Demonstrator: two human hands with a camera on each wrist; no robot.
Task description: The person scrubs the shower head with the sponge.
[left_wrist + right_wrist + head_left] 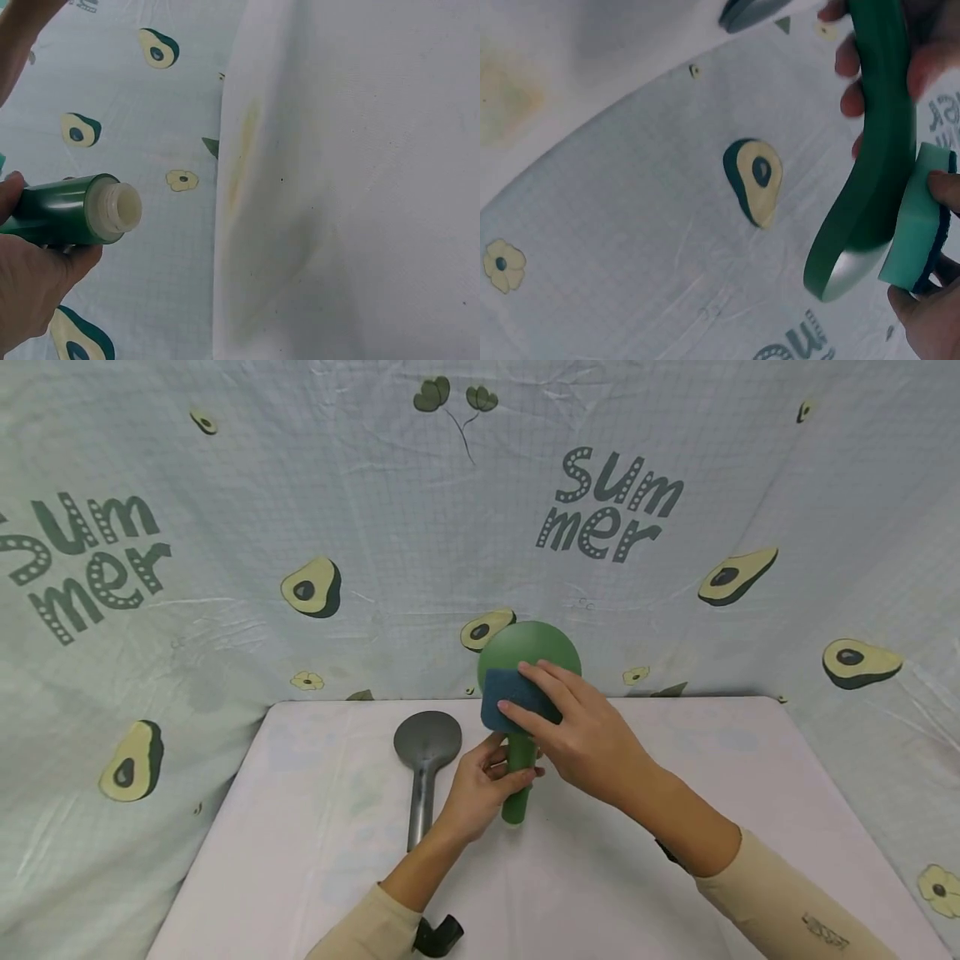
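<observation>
A green handheld shower head (528, 642) is held up above the table, its round head at the top. My left hand (480, 783) grips it by the handle, fingers and thumb wrapped around. In the left wrist view the handle ends in a pale threaded collar (124, 208). My right hand (588, 739) pinches a sponge (501, 697) between thumb and fingers, its dark blue scouring side facing me. The right wrist view shows the sponge's teal foam side (909, 232) against the shower head's back, near the neck.
To the left on the pale table (300, 827) lies a grey shower head (427, 739), its handle end partly behind my left forearm. A black angled piece (441, 935) sits beside the left sleeve. Behind the table hangs a sheet (405, 527) printed with avocados.
</observation>
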